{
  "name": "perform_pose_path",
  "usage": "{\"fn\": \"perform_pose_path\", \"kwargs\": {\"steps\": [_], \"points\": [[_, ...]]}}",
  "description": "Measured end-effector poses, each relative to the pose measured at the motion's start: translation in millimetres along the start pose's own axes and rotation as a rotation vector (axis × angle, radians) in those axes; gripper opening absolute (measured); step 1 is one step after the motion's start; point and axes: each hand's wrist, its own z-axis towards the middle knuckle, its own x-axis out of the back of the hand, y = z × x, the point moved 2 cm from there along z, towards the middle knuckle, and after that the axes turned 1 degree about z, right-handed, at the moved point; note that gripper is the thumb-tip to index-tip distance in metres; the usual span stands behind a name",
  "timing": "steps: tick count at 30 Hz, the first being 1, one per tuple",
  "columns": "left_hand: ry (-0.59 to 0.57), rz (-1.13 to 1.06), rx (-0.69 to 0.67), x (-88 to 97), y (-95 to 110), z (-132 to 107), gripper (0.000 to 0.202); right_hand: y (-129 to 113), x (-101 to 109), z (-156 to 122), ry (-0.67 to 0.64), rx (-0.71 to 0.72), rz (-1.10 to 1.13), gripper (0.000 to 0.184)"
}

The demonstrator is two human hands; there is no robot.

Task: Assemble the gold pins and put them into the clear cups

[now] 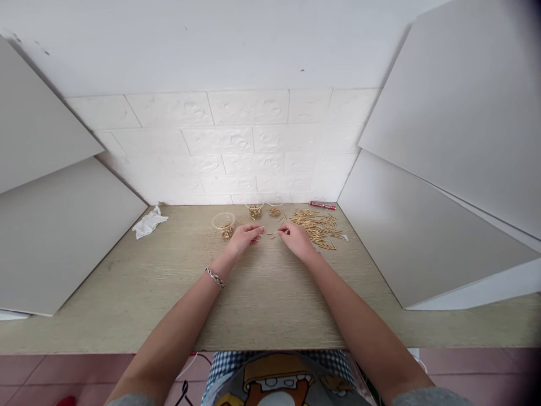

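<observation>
My left hand [245,237] is closed in a pinch above the middle of the table, with a tiny pale piece barely visible at its fingertips. Facing it, my right hand [295,239] is also pinched, and whatever lies between its fingers is too small to name. A few short gold pins [271,237] lie on the table between the two hands. Just right of my right hand spreads a loose pile of slim gold pins [320,228]. Beside my left hand, a clear round cup [224,220] holds small gold parts [227,231].
Two more clear cups stand near the wall, one with a heap of gold pieces [255,212], the other with fewer gold pieces [274,211]. A red tube [322,205] lies at the back right, a crumpled white tissue [149,222] at left. Grey panels [422,225] flank the table.
</observation>
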Motion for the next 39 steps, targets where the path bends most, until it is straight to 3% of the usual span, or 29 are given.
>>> {"fn": "perform_pose_path", "kwargs": {"steps": [4, 8, 13, 17, 24, 32, 39], "points": [[0.034, -0.131, 0.046, 1.5, -1, 0, 0.023, 1, -6, -3, -0.108, 0.144, -0.298, 0.012], [0.014, -0.206, 0.076, 1.5, -1, -1, 0.022, -2, -12, -5, -0.197, 0.158, -0.475, 0.014], [-0.014, -0.150, 0.078, 0.2, -1, -1, 0.030, -7, -14, -6, -0.266, 0.171, -0.655, 0.019], [0.017, -0.181, 0.091, 0.2, -2, 0, 0.031, -9, -18, -5, -0.306, 0.181, -0.773, 0.021], [0.021, -0.303, 0.120, 0.7, -4, -1, 0.029, -9, -20, -5, -0.278, 0.171, -0.770, 0.020], [0.032, -0.291, 0.120, 0.5, -7, 3, 0.027, -10, -18, -6, -0.288, 0.223, -0.772, 0.019], [0.016, -0.311, 0.126, -0.7, -7, 1, 0.027, -15, -26, -9, -0.293, 0.173, -0.848, 0.025]]}}
